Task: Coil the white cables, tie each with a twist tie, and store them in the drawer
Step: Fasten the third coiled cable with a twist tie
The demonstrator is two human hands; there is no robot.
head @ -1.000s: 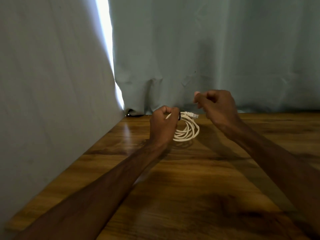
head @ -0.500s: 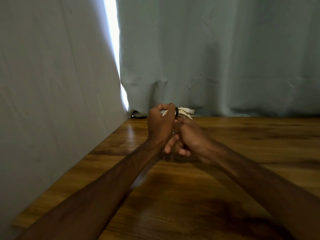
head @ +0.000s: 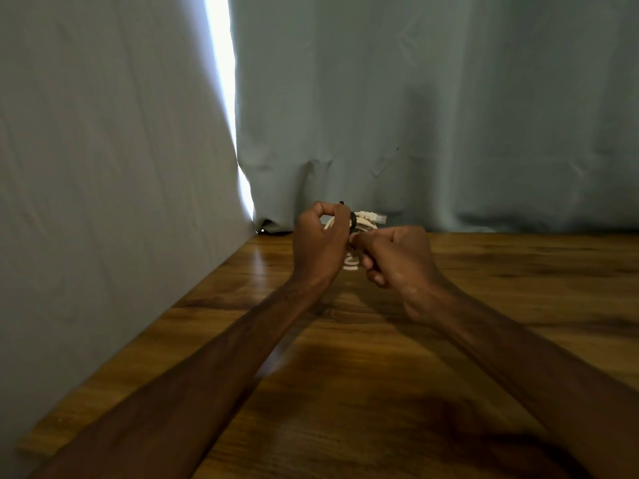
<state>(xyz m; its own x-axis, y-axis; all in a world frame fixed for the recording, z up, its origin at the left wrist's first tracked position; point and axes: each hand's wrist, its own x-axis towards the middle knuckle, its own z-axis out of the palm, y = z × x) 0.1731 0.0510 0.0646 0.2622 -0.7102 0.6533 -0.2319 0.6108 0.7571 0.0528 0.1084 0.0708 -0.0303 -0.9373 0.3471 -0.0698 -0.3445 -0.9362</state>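
A coiled white cable (head: pixel 364 223) is held upright above the wooden table (head: pixel 345 375), near the far corner. Its plug ends stick out to the right over my fingers. A black twist tie (head: pixel 353 221) wraps the top of the coil. My left hand (head: pixel 320 242) is closed around the coil's top on the left side. My right hand (head: pixel 394 259) presses in from the right, its fingertips pinched at the tie and the coil. Most of the coil is hidden between both hands; a few loops (head: pixel 351 263) show below.
Pale blue-grey curtains (head: pixel 432 115) hang along the back and the left side of the table, with a bright gap of daylight (head: pixel 224 81) between them. No drawer or other cable is in view.
My right hand, raised and apart from the coil a second ago, came in against it and now pinches at the tie. My left hand lifted the coil slightly.
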